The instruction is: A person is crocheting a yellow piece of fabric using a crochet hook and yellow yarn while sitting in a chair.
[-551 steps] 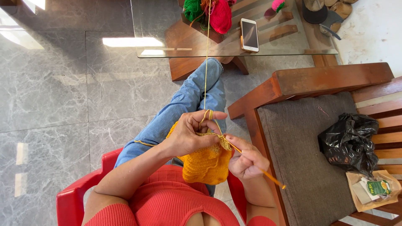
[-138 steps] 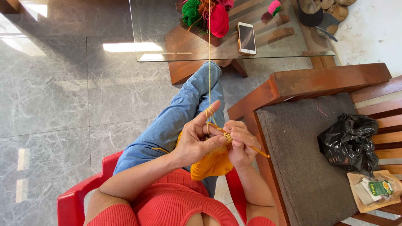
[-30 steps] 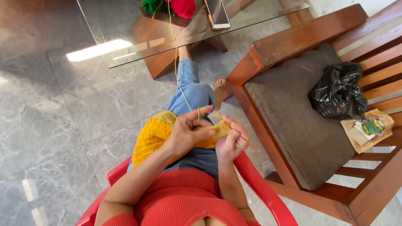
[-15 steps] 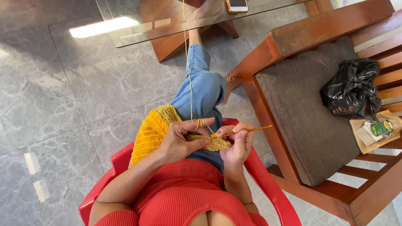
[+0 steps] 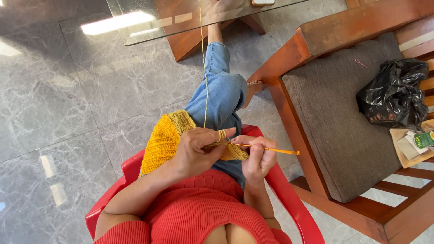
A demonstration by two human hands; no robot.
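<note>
Grey marble floor (image 5: 68,104) under a red chair (image 5: 289,199); each hand closed, left hand (image 5: 192,151) on yellow knitting (image 5: 165,140), right hand (image 5: 257,158) on hook (image 5: 271,149)

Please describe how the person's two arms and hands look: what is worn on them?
Both forearms are bare. Short red ribbed sleeves cover only the upper arms, belonging to a red ribbed top. The left hand has yellow yarn wound in a few loops around its index finger. The right hand shows no ring, watch or glove. No bracelet is visible on either wrist.

Grey cushioned wooden bench (image 5: 325,117), black bag (image 5: 394,97)
</note>
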